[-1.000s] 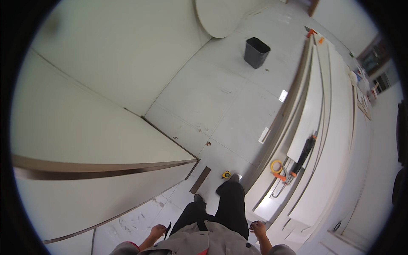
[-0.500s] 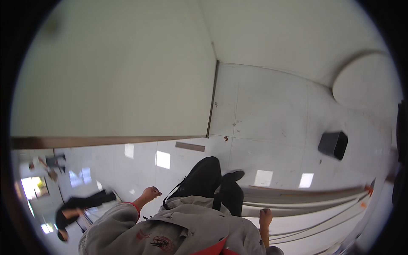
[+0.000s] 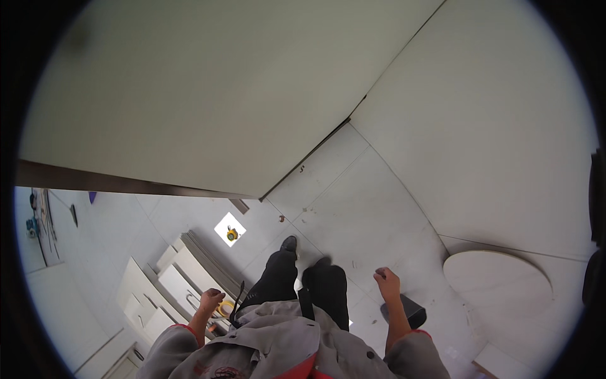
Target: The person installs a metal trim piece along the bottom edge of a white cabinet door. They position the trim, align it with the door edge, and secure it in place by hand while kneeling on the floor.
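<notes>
My left hand (image 3: 211,300) hangs at my left side with its fingers curled in, and I see nothing in them. Just below it lies a yellow ring-shaped roll (image 3: 225,308), partly covered by my sleeve and hand. Out to the right, my right hand (image 3: 387,283) is loosely closed, also with nothing showing in it. Its forearm passes in front of a black bin (image 3: 411,312) on the floor. Ahead of my left hand, a small yellow and black object (image 3: 231,234), like a tape measure, sits in a bright patch on the floor.
A tall pale panel (image 3: 189,95) stands ahead on the left and meets a wall (image 3: 492,126). A round white board (image 3: 499,278) leans at the right. Stacked pale boards (image 3: 180,278) lie to my left. Small scraps (image 3: 281,218) dot the tiled floor (image 3: 353,208).
My view has turned right, and my legs have stepped. The bin now appears beside my right forearm. Stacked boards and the yellow object have come into view on the left; another person has left it.
</notes>
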### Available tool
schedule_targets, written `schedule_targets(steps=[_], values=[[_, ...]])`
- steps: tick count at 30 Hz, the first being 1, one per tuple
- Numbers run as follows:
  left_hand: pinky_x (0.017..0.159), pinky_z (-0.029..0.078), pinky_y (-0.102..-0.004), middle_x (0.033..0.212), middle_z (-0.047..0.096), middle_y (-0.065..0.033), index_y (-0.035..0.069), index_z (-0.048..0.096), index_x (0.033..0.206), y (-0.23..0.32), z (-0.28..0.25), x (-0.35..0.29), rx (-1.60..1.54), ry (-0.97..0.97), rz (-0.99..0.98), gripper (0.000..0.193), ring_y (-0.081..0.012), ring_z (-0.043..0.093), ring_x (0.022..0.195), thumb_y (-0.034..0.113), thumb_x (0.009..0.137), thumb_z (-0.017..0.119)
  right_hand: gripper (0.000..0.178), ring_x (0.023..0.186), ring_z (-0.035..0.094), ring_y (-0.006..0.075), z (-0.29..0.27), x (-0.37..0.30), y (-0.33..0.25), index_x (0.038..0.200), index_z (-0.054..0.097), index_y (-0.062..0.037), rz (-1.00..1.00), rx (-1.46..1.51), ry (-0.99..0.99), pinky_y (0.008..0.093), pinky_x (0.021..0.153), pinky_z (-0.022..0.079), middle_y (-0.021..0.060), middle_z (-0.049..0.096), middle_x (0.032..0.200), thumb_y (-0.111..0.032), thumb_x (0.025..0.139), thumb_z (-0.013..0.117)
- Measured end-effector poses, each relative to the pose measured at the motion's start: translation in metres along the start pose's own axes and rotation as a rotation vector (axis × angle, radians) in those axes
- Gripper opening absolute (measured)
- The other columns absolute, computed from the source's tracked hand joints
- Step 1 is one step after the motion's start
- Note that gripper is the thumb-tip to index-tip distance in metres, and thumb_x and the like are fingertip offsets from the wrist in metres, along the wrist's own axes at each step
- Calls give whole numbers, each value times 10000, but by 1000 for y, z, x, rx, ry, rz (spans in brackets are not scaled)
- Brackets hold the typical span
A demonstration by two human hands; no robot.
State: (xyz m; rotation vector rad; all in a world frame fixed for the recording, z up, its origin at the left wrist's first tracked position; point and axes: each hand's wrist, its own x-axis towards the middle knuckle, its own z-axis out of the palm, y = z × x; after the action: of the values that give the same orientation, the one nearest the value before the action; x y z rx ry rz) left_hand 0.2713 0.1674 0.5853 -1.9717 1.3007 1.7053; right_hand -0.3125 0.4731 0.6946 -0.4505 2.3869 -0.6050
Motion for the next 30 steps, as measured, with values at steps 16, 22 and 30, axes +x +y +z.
schedule_targets(steps=[16, 22, 30], values=[[664, 545, -304, 922, 720, -112, -50, 664, 1145, 32, 257, 33, -448, 141, 38, 427, -162, 676, 783, 241, 849, 766, 218, 868, 692, 301, -78, 281, -72, 997, 699, -53, -427, -432, -337, 398, 779, 539, 140, 722, 930, -219, 857, 707], [925, 542, -393, 1120, 723, -208, -37, 691, 1157, 63, 272, 138, -234, 253, 125, 503, -328, 694, 1064, 331, 823, 764, 217, 878, 696, 298, 12, 367, -63, 994, 704, -35, -649, -534, -334, 394, 785, 542, 144, 728, 945, -203, 856, 708], [846, 541, -413, 1008, 731, -177, 18, 701, 1146, 81, 277, 365, -182, 502, 399, 431, -336, 696, 949, 283, 808, 735, 186, 849, 699, 288, 239, 499, -60, 1025, 710, -44, -1015, -544, -336, 383, 758, 548, 141, 709, 960, -150, 873, 706]])
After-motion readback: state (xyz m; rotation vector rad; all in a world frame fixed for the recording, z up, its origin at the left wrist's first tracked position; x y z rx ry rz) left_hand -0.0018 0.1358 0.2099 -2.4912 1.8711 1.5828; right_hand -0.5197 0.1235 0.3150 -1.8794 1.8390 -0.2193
